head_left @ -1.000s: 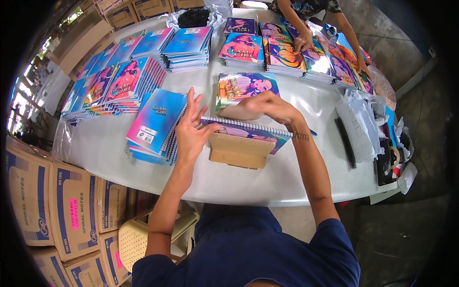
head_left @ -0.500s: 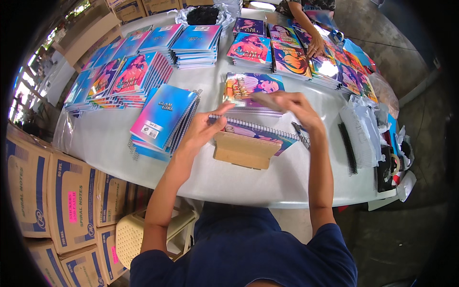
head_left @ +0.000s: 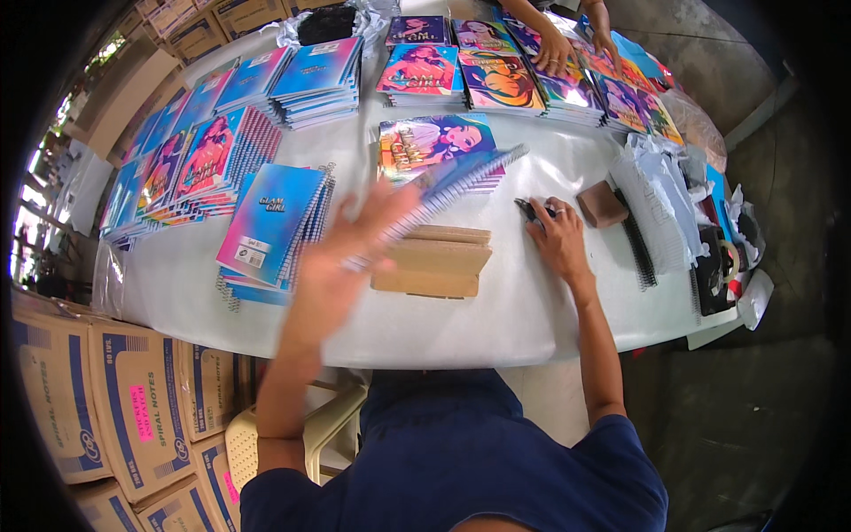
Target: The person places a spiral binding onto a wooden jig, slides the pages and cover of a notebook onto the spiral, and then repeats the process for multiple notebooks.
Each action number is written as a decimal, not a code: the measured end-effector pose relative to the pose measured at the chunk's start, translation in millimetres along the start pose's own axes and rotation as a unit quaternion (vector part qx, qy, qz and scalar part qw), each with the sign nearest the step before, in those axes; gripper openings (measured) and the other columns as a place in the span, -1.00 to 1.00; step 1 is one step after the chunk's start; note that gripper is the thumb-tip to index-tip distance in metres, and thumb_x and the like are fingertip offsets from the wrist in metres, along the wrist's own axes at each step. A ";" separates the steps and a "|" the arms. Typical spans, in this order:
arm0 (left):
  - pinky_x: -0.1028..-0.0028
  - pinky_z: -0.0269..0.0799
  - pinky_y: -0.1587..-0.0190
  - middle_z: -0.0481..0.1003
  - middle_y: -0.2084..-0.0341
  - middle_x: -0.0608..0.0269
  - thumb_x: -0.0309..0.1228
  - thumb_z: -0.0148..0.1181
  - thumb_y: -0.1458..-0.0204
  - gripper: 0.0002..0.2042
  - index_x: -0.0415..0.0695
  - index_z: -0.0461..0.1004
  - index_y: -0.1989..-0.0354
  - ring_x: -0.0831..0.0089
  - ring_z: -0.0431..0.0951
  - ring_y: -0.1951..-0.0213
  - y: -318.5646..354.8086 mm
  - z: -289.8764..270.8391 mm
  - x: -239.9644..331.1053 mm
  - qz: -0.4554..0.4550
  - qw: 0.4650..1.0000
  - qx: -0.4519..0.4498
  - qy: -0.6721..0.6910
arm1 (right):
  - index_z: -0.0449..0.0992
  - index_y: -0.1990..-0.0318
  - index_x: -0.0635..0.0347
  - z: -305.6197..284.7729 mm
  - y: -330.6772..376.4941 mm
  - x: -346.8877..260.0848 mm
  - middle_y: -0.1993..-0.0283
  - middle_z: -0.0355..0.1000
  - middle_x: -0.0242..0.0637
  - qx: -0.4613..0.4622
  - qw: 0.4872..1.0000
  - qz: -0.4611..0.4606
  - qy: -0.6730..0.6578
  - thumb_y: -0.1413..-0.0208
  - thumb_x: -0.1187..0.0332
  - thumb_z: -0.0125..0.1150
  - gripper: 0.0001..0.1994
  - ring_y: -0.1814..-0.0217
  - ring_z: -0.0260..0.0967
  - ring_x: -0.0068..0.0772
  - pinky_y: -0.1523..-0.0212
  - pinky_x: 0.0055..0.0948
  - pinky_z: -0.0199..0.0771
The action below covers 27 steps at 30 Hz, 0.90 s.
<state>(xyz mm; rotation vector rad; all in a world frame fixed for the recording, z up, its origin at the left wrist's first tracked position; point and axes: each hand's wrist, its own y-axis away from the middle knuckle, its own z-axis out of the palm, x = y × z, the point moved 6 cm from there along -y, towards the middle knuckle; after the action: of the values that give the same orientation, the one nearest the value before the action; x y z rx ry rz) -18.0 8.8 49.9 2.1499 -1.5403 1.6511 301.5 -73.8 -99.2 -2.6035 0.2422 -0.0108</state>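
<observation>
My left hand [head_left: 359,235], smeared by motion, holds a spiral notebook [head_left: 448,195] by its lower end, its coil edge slanting up to the right. Below it on the table stands a folded brown cardboard rest [head_left: 430,266]. My right hand [head_left: 560,238] lies low on the table with its fingers closed around black-handled pliers [head_left: 529,211], partly hidden. To the right of that hand sits a brown block [head_left: 603,205]. A stack of notebooks with an illustrated cover [head_left: 434,146] is just beyond the held notebook.
Blue-pink notebooks [head_left: 275,213] lie piled at left, with taller stacks [head_left: 315,71] behind. Covered stacks [head_left: 501,82] fill the far right, where another person's hands [head_left: 554,53] rest. Black coils [head_left: 640,248] and plastic wrap [head_left: 660,204] lie right; cartons [head_left: 137,390] and a stool [head_left: 244,443] stand below left.
The notebook has left the cardboard rest and swung up in my left hand. My right hand has put down the brown block and moved down onto the pliers.
</observation>
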 end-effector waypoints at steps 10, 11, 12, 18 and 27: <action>-0.03 0.04 -0.24 0.34 -0.20 0.23 -0.53 0.30 0.13 -0.37 -0.11 0.31 -0.23 -0.03 0.23 -0.25 15.0 83.3 -21.3 0.002 0.924 0.033 -0.381 | 0.53 -0.01 0.07 -116.3 21.3 -125.2 0.20 0.36 -0.18 0.023 0.953 -0.041 -0.300 0.04 0.40 0.30 -0.62 0.21 0.37 -0.17 0.21 -0.27 0.43; -0.04 0.05 -0.23 0.34 -0.20 0.23 -0.55 0.29 0.14 -0.36 -0.10 0.31 -0.23 -0.02 0.24 -0.25 14.4 84.7 -20.7 0.001 0.919 0.036 -0.394 | 0.52 -0.04 0.03 -123.7 23.2 -138.5 0.19 0.35 -0.24 0.012 0.952 -0.052 -0.301 0.04 0.36 0.32 -0.60 0.22 0.34 -0.22 0.22 -0.29 0.40; -0.04 0.05 -0.23 0.34 -0.20 0.23 -0.58 0.28 0.16 -0.35 -0.10 0.31 -0.23 -0.03 0.24 -0.25 13.8 86.0 -20.0 0.003 0.917 0.034 -0.398 | 0.51 -0.05 0.02 -122.9 23.6 -143.6 0.19 0.35 -0.26 0.015 0.956 -0.060 -0.286 0.04 0.36 0.32 -0.59 0.22 0.33 -0.24 0.23 -0.30 0.39; -0.02 0.06 -0.23 0.34 -0.20 0.22 -0.68 0.24 0.25 -0.28 -0.12 0.28 -0.25 -0.04 0.25 -0.24 13.7 87.3 -18.7 -0.002 0.915 0.043 -0.401 | 0.52 -0.04 0.06 -119.9 22.8 -152.4 0.21 0.33 -0.30 -0.002 0.965 -0.081 -0.249 0.08 0.43 0.33 -0.57 0.22 0.36 -0.28 0.23 -0.32 0.44; 0.00 0.07 -0.22 0.35 -0.19 0.21 -0.66 0.23 0.21 -0.31 -0.15 0.28 -0.24 -0.06 0.27 -0.22 14.6 83.5 -20.9 -0.003 0.918 0.066 -0.390 | 0.52 -0.01 0.09 -125.6 19.4 -155.6 0.31 0.33 -0.30 0.004 0.966 -0.091 -0.241 -0.04 0.34 0.28 -0.66 0.33 0.31 -0.37 0.32 -0.37 0.38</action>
<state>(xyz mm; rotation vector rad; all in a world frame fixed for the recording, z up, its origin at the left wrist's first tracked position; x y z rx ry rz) 32.9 -29.7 -9.7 3.1104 -1.5540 0.9230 138.3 -126.0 5.7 -2.5166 -0.1727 0.5475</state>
